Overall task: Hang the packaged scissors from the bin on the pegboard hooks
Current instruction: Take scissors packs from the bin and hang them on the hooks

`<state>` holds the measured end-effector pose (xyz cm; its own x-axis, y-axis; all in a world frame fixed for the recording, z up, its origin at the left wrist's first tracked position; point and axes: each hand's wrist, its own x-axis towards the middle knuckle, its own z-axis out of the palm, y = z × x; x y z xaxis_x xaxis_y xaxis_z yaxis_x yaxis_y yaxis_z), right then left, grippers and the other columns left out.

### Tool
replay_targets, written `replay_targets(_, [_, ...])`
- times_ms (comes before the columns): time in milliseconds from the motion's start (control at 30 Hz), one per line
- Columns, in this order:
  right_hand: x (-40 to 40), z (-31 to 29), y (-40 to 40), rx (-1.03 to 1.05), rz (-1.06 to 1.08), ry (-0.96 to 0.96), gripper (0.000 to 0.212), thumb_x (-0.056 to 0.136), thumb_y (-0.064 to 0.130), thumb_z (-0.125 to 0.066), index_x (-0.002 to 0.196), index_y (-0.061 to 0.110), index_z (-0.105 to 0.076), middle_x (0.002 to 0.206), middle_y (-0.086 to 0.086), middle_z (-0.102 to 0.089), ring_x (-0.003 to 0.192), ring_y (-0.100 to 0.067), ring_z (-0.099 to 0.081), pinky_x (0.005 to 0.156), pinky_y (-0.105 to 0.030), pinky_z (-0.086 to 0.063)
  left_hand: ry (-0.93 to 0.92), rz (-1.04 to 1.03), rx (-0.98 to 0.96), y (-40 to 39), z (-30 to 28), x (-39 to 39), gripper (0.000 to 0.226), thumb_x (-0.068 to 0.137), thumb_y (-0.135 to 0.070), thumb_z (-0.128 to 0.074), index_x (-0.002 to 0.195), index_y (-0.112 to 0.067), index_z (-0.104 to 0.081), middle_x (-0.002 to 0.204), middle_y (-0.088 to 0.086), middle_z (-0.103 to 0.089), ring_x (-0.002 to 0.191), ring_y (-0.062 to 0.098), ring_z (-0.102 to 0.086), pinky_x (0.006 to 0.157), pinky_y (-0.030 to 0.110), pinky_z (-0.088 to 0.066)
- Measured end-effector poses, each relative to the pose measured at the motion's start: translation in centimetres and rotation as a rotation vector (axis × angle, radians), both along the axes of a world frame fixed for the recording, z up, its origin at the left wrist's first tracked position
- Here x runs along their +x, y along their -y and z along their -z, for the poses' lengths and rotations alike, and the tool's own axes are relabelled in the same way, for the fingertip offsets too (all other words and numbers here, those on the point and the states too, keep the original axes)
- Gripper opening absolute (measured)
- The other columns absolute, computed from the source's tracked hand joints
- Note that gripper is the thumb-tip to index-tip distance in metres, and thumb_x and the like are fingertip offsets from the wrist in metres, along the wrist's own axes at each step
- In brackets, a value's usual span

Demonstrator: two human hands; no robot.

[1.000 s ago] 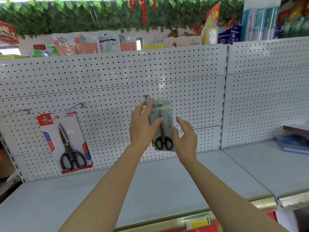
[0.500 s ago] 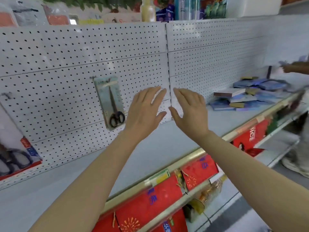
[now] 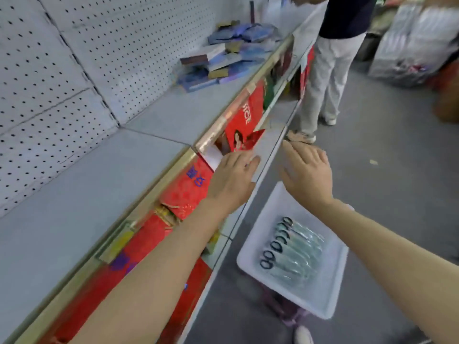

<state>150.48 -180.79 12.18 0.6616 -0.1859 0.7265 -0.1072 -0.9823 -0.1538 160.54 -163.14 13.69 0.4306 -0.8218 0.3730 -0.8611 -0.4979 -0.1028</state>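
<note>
The white perforated pegboard looks like painted sheet metal, matt and smooth between its holes. The pale grey shelf below has the same dull painted finish, edged by a shiny gold-coloured metallic strip. The white rectangular bin looks like smooth plastic with a soft sheen. The black-handled scissors in clear packaging glint as glossy film or blister plastic, though blur makes it hard to tell which. The grey floor looks matt and even.
</note>
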Motion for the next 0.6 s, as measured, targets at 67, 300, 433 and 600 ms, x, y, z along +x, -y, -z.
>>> replay_targets(67, [-2.2, 3.1, 2.9, 0.029, 0.063, -0.061, 0.045, 0.090, 0.028, -0.053, 0.128, 0.005, -0.061, 0.116, -0.012, -0.066, 0.106, -0.030, -0.060, 0.091, -0.039, -0.039, -0.092, 0.056, 0.089, 3.2, 4.1, -0.6, 0.061, 0.072, -0.025, -0.075, 0.128, -0.009, -0.059, 0.132, 0.012, -0.057, 0.121, 0.035, -0.053, 0.103, 0.045, -0.040])
replay_targets(300, [-6.9, 13.7, 8.3, 0.109, 0.168, -0.246, 0.044, 0.087, 0.025, -0.064, 0.125, 0.003, -0.063, 0.116, -0.010, -0.068, 0.104, -0.030, -0.063, 0.092, -0.038, -0.041, -0.331, 0.147, 0.392, 9.3, 21.7, -4.7, 0.044, 0.065, -0.012, -0.074, 0.107, -0.009, -0.066, 0.105, 0.008, -0.066, 0.096, 0.029, -0.063, 0.083, 0.037, -0.052])
replay_targets(433, [-8.6, 19.6, 9.3, 0.128, 0.167, -0.322, 0.043, 0.085, 0.023, -0.067, 0.122, 0.002, -0.065, 0.115, -0.011, -0.068, 0.103, -0.030, -0.064, 0.093, -0.037, -0.040, -0.421, 0.127, 0.593, 9.0, 31.0, -6.9, 0.025, 0.048, -0.014, -0.074, 0.072, -0.017, -0.065, 0.072, 0.002, -0.062, 0.060, 0.023, -0.062, 0.052, 0.028, -0.048])
replay_targets(600, [-10.8, 24.5, 9.6, 0.173, 0.175, -0.427, 0.043, 0.085, 0.024, -0.066, 0.123, 0.004, -0.065, 0.115, -0.008, -0.068, 0.104, -0.028, -0.065, 0.092, -0.038, -0.044, -0.402, 0.076, 0.582, 9.2, 37.9, -8.9, 0.013, 0.064, -0.010, -0.058, 0.071, -0.015, -0.068, 0.067, 0.003, -0.062, 0.054, 0.023, -0.061, 0.045, 0.029, -0.048])
